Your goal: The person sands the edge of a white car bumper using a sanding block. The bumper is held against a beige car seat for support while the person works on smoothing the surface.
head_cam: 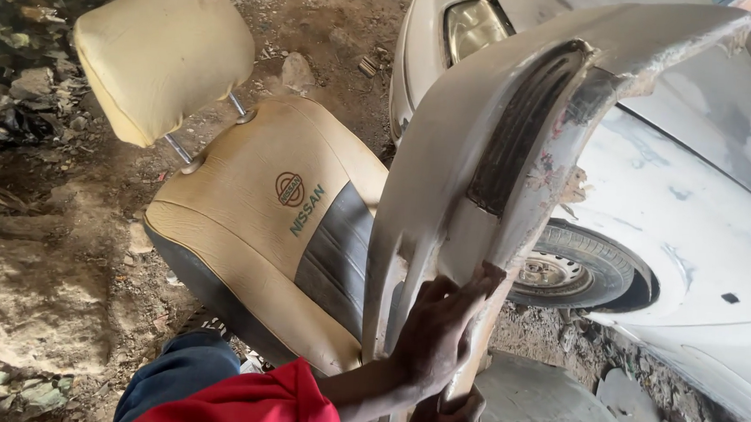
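A worn white car bumper point(482, 131), scuffed and patched with filler, stands on end in front of me and curves up to the top right. My left hand point(436, 330), on an arm in a red sleeve, is wrapped over the bumper's lower edge with its fingers pressed against the surface. My right hand point(448, 419) grips the same edge just below, partly cut off by the frame's bottom. The bumper leans beside a beige and grey car seat point(263, 222).
The seat's beige headrest point(161, 54) sticks out at the upper left. A white car point(700, 236) with a front wheel point(574, 268) and headlight point(473, 23) fills the right. Rocks, rubble and dirt cover the ground on the left.
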